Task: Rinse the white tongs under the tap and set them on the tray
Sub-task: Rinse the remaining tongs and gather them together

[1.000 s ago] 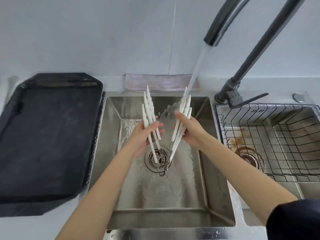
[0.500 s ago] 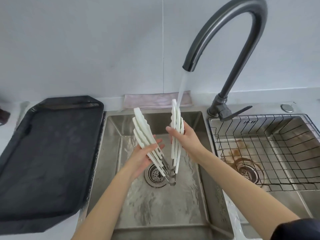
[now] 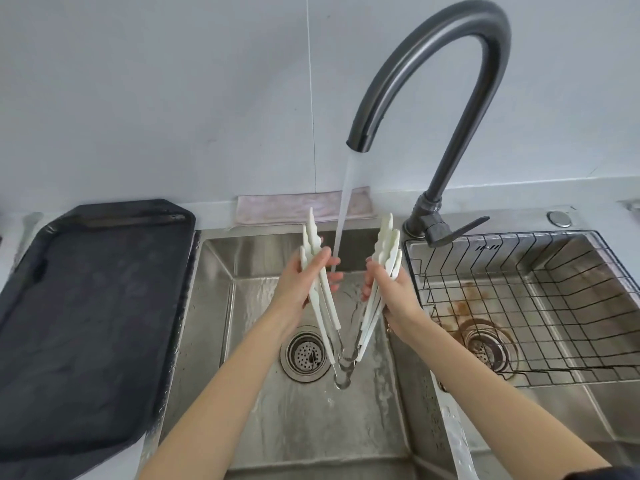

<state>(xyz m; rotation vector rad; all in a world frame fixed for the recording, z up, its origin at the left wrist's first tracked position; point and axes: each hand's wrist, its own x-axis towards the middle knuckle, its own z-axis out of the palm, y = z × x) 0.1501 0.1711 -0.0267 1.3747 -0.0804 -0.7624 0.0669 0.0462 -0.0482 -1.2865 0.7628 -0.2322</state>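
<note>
White tongs (image 3: 322,299) splay in a V over the sink (image 3: 214,306), right of the empty black tray (image 3: 86,306); left hand (image 3: 301,285) fingers clasp one arm, right hand (image 3: 391,292) fingers clasp the other; tap (image 3: 433,81) water (image 3: 344,202) falls between them.

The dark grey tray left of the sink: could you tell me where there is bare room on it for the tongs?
The dark grey rectangular tray looks bare throughout, from its back rim to the steel sink's edge. The basin is crowded.
</note>
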